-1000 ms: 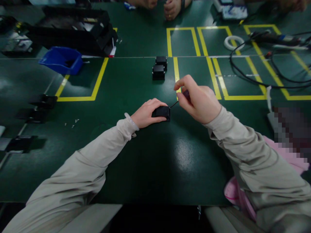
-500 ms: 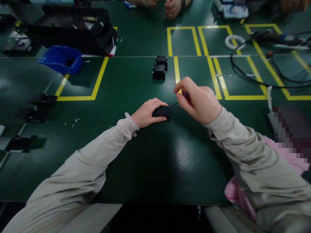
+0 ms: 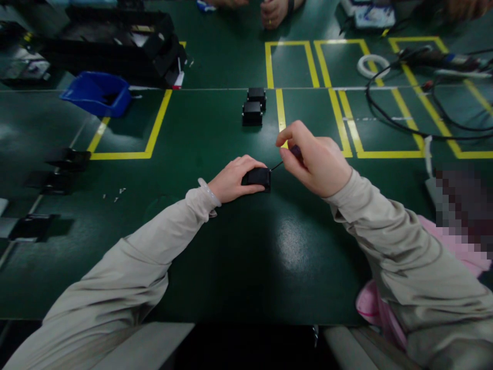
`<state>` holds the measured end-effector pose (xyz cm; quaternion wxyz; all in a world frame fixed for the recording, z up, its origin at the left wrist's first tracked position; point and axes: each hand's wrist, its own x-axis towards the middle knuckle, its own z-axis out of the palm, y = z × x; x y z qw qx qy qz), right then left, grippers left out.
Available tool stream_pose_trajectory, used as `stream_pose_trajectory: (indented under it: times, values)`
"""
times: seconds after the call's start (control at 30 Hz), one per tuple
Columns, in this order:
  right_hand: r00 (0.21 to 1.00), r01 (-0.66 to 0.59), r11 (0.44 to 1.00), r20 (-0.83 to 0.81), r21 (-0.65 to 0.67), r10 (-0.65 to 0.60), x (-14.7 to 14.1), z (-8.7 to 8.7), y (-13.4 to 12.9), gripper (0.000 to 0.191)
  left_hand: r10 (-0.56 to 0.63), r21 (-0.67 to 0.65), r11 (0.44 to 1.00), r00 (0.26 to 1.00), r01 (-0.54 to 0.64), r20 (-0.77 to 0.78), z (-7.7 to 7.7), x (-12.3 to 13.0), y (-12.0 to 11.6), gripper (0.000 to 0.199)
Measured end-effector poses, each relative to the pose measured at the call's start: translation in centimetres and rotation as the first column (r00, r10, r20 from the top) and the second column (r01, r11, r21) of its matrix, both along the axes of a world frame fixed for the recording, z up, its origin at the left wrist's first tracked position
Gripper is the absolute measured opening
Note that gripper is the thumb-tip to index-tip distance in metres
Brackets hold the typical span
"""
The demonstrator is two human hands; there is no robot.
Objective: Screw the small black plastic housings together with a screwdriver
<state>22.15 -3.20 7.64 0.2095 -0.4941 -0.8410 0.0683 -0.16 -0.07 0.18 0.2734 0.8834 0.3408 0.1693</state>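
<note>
My left hand (image 3: 235, 180) grips a small black box (image 3: 259, 178) on the green table, thumb along its near side and fingers over its far side. A screwdriver (image 3: 277, 166) is in my right hand (image 3: 314, 156), whose fingers curl round the dark handle. Its thin shaft slants down to the left, and the tip meets the box's right end. Most of the handle is hidden by my fingers. Beyond my hands stand two similar black boxes (image 3: 252, 112), one behind the other. Several small screws (image 3: 120, 193) lie loose to the left of my left hand.
A blue bin (image 3: 98, 95) sits at the left, before a stack of black trays (image 3: 115, 49). Black parts (image 3: 33, 227) lie along the left side. At the right are a cable (image 3: 379, 115) and a white ring (image 3: 373, 67). A co-worker's hand (image 3: 274, 13) rests at the far side.
</note>
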Motion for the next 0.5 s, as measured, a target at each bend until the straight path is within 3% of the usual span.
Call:
stream_pose_trajectory:
  times: [0.5]
  values:
    - [1.000,-0.010,1.000,-0.012,-0.006,0.010,-0.03,0.14,-0.05,0.029,0.012,-0.032,0.999,1.000,-0.012,-0.011,0.16,0.03,-0.05,0.046]
